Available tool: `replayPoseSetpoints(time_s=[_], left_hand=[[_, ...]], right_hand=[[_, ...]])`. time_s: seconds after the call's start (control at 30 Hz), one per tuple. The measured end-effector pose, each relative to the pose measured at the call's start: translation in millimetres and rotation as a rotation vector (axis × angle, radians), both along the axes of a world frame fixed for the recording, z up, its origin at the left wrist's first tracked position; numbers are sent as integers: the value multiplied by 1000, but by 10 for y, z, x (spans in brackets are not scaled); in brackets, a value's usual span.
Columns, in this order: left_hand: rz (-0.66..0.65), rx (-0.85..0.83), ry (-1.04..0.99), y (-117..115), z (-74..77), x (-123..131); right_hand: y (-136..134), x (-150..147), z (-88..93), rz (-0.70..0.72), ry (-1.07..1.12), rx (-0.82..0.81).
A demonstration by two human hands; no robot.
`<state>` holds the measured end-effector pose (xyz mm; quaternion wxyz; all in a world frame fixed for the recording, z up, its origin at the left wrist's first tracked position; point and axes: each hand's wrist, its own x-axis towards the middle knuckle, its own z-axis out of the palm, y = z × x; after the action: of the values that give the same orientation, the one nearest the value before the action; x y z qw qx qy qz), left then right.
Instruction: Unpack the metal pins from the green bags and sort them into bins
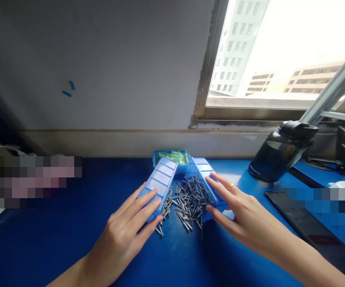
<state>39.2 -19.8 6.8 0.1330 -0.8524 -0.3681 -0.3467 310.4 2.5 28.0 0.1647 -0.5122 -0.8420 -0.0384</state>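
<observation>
A pile of thin silvery metal pins (pixel 193 197), like nails or screws, lies on the blue tabletop. A blue plastic box (pixel 157 181) is tipped beside the pile's left, its ribbed side up. My left hand (pixel 127 225) rests over its near end, fingers and thumb gripping it. A second blue plastic box (pixel 202 165), also tipped, leans at the pile's right. My right hand (pixel 235 201), with a gold ring, grips this box with fingers on its ribbed side and thumb at the near edge. Pins lie between the two boxes; the boxes' insides are hidden.
Behind the pile stands a blue bin (pixel 155 159) holding small green pieces (pixel 174 156). A black bottle (pixel 280 153) and a dark phone-like slab (pixel 304 225) are at the right. Blurred items (pixel 38 177) lie at the left. A wall (pixel 100 79) and window frame border the table (pixel 79 239).
</observation>
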Motion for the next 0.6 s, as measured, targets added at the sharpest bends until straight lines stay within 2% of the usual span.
replayPoseSetpoints(time_s=[0.23,0.37,0.47,0.6], left_hand=[[-41,-12,11,-13,1,-70],[-26,-15,-33,-23,79,-105],[136,-41,-178,-33,235,-144],[508,-242,-452,0,516,-305]], right_hand=[[-10,-27,-7,16,7,60],[-16,-29,3,4,1,49],[-12,-35,8,16,24,56],[-17,-52,5,13,45,71]])
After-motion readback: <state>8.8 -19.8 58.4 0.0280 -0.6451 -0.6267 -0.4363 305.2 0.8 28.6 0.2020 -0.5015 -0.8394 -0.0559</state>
